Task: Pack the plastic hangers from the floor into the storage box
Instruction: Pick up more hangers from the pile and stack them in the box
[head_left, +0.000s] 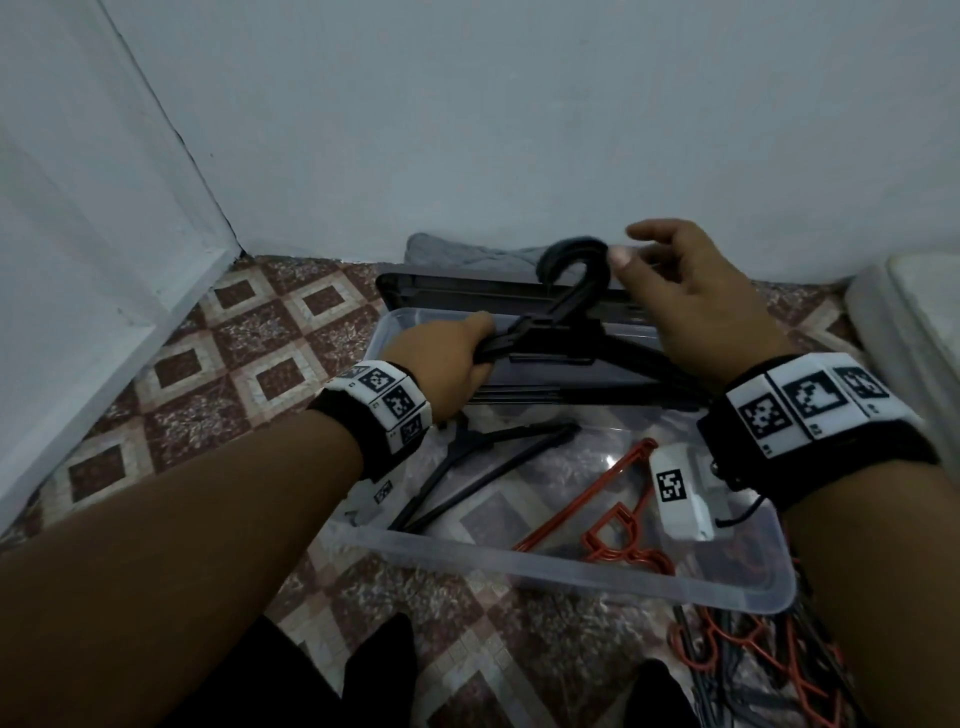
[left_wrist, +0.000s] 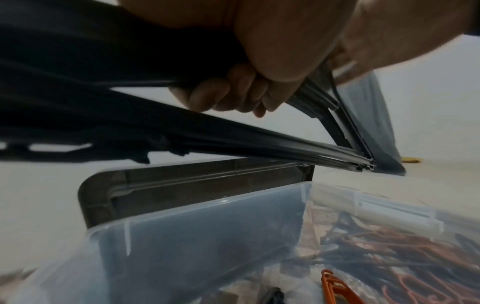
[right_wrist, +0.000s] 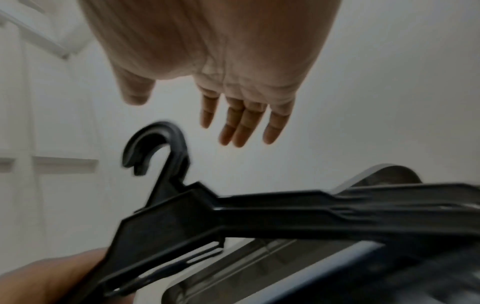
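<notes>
My left hand grips a stack of black plastic hangers by one shoulder arm, held above the far end of the clear storage box. In the left wrist view my fingers curl round the black hangers. My right hand hovers beside the hooks with fingers straight, holding nothing; the right wrist view shows its fingers above the hangers' hook. Inside the box lie a black hanger and an orange hanger.
A dark box lid leans behind the box by the wall, with grey cloth behind it. More orange and black hangers lie piled on the patterned floor at the box's near right corner. A white object sits at the right.
</notes>
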